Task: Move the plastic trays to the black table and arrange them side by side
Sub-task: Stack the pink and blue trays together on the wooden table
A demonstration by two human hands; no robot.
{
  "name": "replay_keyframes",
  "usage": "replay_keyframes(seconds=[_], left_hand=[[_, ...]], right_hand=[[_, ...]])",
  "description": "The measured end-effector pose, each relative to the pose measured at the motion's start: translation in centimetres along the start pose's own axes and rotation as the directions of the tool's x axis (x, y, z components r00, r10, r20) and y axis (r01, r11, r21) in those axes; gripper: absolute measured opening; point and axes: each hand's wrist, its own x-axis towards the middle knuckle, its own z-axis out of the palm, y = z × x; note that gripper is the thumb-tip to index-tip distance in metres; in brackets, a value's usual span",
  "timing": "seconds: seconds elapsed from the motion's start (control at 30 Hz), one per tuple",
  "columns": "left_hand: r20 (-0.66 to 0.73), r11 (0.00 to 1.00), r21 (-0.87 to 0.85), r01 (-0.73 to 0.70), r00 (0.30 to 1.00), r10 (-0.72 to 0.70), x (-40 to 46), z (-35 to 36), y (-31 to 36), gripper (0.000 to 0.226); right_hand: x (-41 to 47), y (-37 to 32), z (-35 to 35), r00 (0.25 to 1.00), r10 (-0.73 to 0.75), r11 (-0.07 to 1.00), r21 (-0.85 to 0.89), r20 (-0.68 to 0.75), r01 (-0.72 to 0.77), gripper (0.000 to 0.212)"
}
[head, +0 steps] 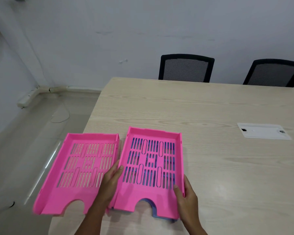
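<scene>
Both hands, left hand and right hand, clamp your right pink tray by side walls, ready to lift it squarely off blue tray nested beneath.

Your view is evenly lit, soft and diffuse, somewhat flat. A pale sheen sits on the wooden table at lower right; a thin bright streak of glare runs along the floor at left. Shadows are faint: only a soft one under the near edge of the left pink tray. Wide-angle bending curves the wall corner at upper left. That tray's near corner smears slightly; detail overall looks soft.
</scene>
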Motion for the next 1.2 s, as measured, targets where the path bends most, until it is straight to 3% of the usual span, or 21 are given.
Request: replay_keyframes(seconds=[0.37,0.53,0.6,0.7,0.9,0.97,1.03,1.2], left_hand=[[-0.027,0.997,0.074,0.029,0.999,-0.027,0.2,-0.4,-0.5,0.053],[-0.033,0.999,0.045,0.025,0.999,-0.023,-1.0,0.7,-0.2,0.052],[-0.045,0.999,0.053,-0.015,0.999,0.017,-1.7,1.5,-0.5,0.067],[-0.072,0.991,0.124,-0.039,0.996,0.048,-2.1,2.5,-1.6,0.121],[-0.049,0.977,0.211,-0.037,0.998,0.049,-2.9,5.5,-1.7,0.088],[-0.056,0.979,0.200,-0.034,0.997,0.046,-2.7,5.7,-2.1,0.078],[-0.069,0.975,0.220,-0.028,0.997,0.044,-2.5,5.7,-2.4,0.075],[-0.120,0.986,0.162,-0.039,0.991,0.059,-2.5,5.1,-2.5,0.067]], right_hand=[[-1.0,-0.3,0.4,0.997,0.027,0.995,-0.101,0.070,-0.020,0.062],[-1.2,-0.5,-0.2,0.995,0.064,0.993,-0.107,0.070,-0.056,0.048],[-0.8,-0.4,-0.9,0.995,0.076,0.989,-0.128,0.058,-0.068,0.041],[0.2,-0.6,-2.1,0.997,0.063,0.988,-0.141,0.039,-0.057,0.032],[2.5,-1.1,-4.8,0.999,0.027,0.979,-0.202,-0.020,-0.031,0.031],[2.8,-1.3,-5.5,0.998,0.006,0.976,-0.215,-0.061,-0.019,0.040],[3.0,-1.7,-6.2,0.993,-0.006,0.977,-0.213,-0.115,-0.018,0.050],[3.1,-3.3,-6.4,0.987,-0.090,0.981,-0.185,-0.134,0.065,0.048]])
